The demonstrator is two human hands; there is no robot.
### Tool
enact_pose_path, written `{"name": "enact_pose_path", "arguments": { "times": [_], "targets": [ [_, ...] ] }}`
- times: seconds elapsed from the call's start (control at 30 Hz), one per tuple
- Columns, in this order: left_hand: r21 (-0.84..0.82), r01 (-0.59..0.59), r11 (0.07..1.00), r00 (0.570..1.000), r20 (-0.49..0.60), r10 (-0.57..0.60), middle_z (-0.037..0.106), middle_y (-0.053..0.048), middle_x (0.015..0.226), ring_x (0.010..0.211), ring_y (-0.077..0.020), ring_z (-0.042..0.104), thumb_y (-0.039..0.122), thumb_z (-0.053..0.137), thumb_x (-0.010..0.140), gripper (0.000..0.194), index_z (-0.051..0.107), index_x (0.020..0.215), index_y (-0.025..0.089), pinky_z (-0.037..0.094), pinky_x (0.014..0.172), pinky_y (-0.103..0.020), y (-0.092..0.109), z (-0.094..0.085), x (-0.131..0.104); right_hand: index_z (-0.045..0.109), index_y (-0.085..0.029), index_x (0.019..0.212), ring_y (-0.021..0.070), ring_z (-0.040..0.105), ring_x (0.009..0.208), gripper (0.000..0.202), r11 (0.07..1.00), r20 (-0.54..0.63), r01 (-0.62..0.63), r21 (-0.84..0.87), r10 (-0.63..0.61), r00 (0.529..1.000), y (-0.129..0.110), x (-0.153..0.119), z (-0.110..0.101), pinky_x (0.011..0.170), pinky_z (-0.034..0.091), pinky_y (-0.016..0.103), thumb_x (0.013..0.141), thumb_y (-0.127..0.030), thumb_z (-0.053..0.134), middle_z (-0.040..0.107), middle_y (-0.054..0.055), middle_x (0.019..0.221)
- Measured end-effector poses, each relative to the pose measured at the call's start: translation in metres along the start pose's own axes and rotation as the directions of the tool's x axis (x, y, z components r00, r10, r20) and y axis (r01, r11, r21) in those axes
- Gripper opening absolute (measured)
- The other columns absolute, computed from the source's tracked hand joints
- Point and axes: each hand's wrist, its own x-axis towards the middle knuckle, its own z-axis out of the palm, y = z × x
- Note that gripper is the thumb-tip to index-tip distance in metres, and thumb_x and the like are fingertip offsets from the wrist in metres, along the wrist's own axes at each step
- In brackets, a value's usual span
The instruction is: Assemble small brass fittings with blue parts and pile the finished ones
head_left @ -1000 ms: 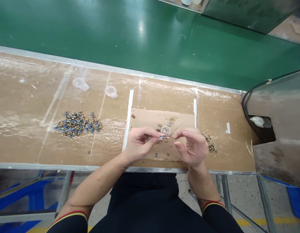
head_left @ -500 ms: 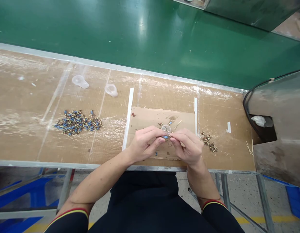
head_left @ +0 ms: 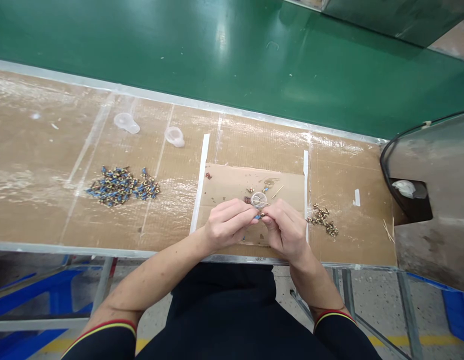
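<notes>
A small blue and brass-coloured part [head_left: 259,216] is pinched between my two hands, over the cardboard sheet [head_left: 224,185]. My left hand [head_left: 232,220] has its thumb and fingers closed on the blue end. My right hand [head_left: 286,227] grips the brass-coloured end, its fingertips close to the left ones. Just beyond the fingertips stands a small clear cup [head_left: 258,199], with a thin stick [head_left: 262,202] lying across it. Another blue-tipped part [head_left: 265,189] and a wooden stick [head_left: 277,191] lie behind the cup.
A large pile of blue and brass parts [head_left: 121,187] is at the left. Brass-coloured parts [head_left: 324,220] lie right of the sheet. Two clear plastic cups [head_left: 126,123] sit farther back. A metal housing [head_left: 434,200] with a black cable bounds the right side.
Both hands have shifted slightly toward my body, uncovering more of the clear cup. A thin stick that was at the fingertips now lies across the cup. The view has moved slightly.
</notes>
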Motion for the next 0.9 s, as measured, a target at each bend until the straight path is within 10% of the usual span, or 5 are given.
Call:
{"name": "enact_pose_path", "arguments": {
  "times": [0.7, 0.9],
  "targets": [
    [0.037, -0.032, 0.999, 0.999, 0.016, 0.031, 0.078, -0.005, 0.081, 0.073, -0.018, 0.076, 0.017, 0.056, 0.1, 0.014, 0.07, 0.103, 0.02, 0.063, 0.069, -0.03, -0.005, 0.007, -0.005, 0.068, -0.021, 0.099, 0.0159, 0.065, 0.063, 0.018, 0.995, -0.036, -0.046, 0.085, 0.049, 0.998, 0.0, -0.001, 0.002, 0.059, 0.053, 0.027, 0.101, -0.015, 0.051, 0.071, 0.003, 0.076],
    [0.132, 0.117, 0.984, 0.991, -0.083, -0.107, 0.074, -0.004, 0.07, 0.063, -0.0152, 0.069, 0.036, 0.051, 0.105, 0.032, 0.07, 0.084, 0.021, 0.056, 0.059, -0.028, -0.005, -0.021, -0.006, 0.072, -0.021, 0.103, 0.016, 0.06, 0.06, 0.031, 0.989, -0.195, -0.081, 0.126, 0.105, 0.975, 0.015, -0.008, -0.003, 0.055, 0.046, 0.03, 0.108, -0.034, 0.044, 0.068, 0.004, 0.074]
  ]
}}
